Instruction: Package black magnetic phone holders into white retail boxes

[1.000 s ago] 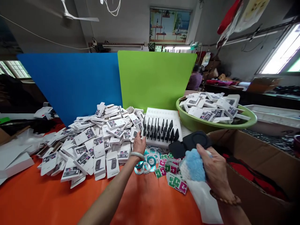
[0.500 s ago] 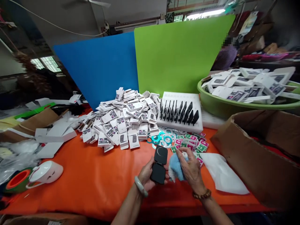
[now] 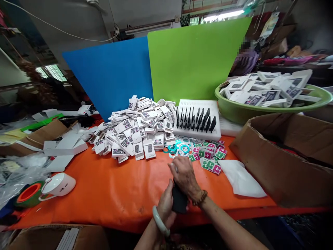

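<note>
My left hand (image 3: 165, 205), with a pale bangle at its wrist, holds a black folding device (image 3: 180, 200) near the table's front edge. Over the upper part of the device lies my right hand (image 3: 185, 176), its fingers curled; what they hold is mostly hidden, and the blue cloth cannot be made out. Beyond the hands are teal and white rings (image 3: 179, 148) and green and pink stickers (image 3: 209, 159). Several black devices (image 3: 196, 119) stand upright in a white foam tray (image 3: 192, 135). Left of the tray is a heap of small white boxes (image 3: 140, 128).
A green basin (image 3: 234, 110) full of white boxes is at the right, behind a cardboard box (image 3: 281, 173). A white foam sheet (image 3: 243, 178) lies near it. A white mug (image 3: 61, 184) and tape rolls (image 3: 28, 193) are at the left. A person (image 3: 246, 62) sits behind.
My right hand has moved left onto the upper part of the device, and the blue cloth has gone from sight. The view has shifted slightly.
</note>
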The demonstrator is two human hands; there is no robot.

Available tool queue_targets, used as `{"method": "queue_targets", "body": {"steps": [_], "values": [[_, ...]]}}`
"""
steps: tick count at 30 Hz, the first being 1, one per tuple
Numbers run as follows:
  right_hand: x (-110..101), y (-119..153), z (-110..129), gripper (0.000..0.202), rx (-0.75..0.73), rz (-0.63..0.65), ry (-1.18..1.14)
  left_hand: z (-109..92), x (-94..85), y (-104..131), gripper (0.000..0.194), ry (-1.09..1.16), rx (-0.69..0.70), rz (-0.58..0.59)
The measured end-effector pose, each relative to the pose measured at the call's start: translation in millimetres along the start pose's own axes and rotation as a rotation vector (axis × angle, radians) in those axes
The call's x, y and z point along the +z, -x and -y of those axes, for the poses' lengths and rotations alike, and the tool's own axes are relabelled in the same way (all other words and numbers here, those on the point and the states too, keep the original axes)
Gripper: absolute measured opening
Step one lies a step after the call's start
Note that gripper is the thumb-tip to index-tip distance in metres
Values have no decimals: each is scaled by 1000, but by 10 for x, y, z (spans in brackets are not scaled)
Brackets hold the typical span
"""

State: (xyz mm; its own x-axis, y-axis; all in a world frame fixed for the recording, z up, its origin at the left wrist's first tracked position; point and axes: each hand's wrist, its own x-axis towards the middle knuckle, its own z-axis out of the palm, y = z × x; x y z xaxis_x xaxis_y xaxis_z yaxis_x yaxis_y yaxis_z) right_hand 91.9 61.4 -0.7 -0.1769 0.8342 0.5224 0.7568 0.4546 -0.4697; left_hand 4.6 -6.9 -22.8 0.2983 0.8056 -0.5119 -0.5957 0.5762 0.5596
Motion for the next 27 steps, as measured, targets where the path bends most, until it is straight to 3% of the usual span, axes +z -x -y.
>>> {"method": "queue_targets", "body": {"steps": [3,6,8,10,13,15,17,20,22,24,27], "values": [[-22,-189,-346,27,142,-67,-29,2,15,64,48,-6,-60,61],[-103,-199,-598,28,374,-59,-186,-26,-11,82,46,4,-50,103],[-182,-106,-623,32,551,4,-379,-50,-43,67,46,-154,50,25],[-242,31,-548,38,666,136,-604,-55,-72,45,48,-467,235,-70],[-258,225,-392,39,695,261,-789,-20,-104,18,45,-874,499,-146],[-243,305,-345,37,727,270,-851,5,-138,4,41,-944,556,-179],[-240,344,-356,36,777,298,-931,2,-195,-6,44,-850,481,-206],[-270,367,-403,36,779,353,-1050,-53,-295,2,43,-499,280,-210],[-280,376,-407,36,751,376,-1117,-90,-338,28,45,-239,44,-82],[-257,387,-386,38,727,386,-1173,-102,-350,56,54,-9,-191,123],[-168,408,-355,40,701,370,-1154,-77,-339,75,58,220,-292,286]]}}
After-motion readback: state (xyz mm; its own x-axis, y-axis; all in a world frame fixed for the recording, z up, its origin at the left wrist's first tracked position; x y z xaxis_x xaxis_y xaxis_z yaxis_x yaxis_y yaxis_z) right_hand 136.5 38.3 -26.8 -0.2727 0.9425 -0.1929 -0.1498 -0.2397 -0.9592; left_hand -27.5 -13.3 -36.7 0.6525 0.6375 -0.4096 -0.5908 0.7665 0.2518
